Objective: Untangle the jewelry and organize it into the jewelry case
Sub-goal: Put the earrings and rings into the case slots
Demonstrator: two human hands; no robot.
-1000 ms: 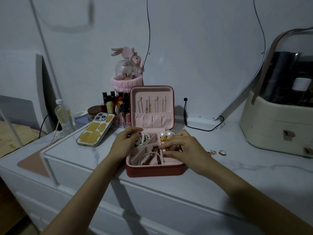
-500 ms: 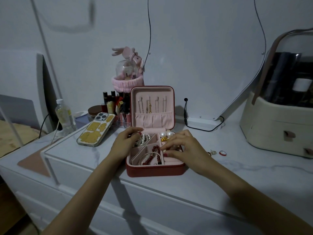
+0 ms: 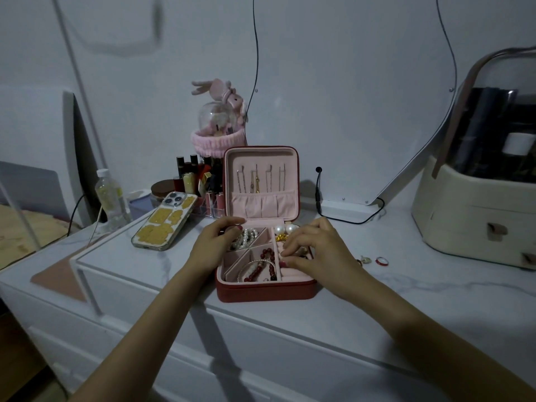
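Note:
The red jewelry case (image 3: 261, 294) stands open on the white marble top, its pink lid (image 3: 261, 158) upright with several thin chains (image 3: 256, 181) hanging in it. A pearl bracelet (image 3: 246, 237), a red bead bracelet (image 3: 268, 264), two pearl earrings (image 3: 285, 229) and a gold piece (image 3: 280, 237) lie in its compartments. My left hand (image 3: 213, 245) grips the case's back left corner. Over the ring rolls on the right side, my right hand (image 3: 316, 250) has its fingers curled down, pinching something small that is mostly hidden.
A red ring (image 3: 382, 261) and a small gold piece (image 3: 365, 260) lie on the top right of the case. A phone (image 3: 165, 224), a bottle (image 3: 111, 198) and lipsticks (image 3: 200, 181) sit at the back left. A cream cosmetics organiser (image 3: 475, 204) stands far right, with a black cable (image 3: 348, 219) behind the case.
My right hand's fingers have shifted slightly over the ring rolls. My left hand and the case have stayed in place.

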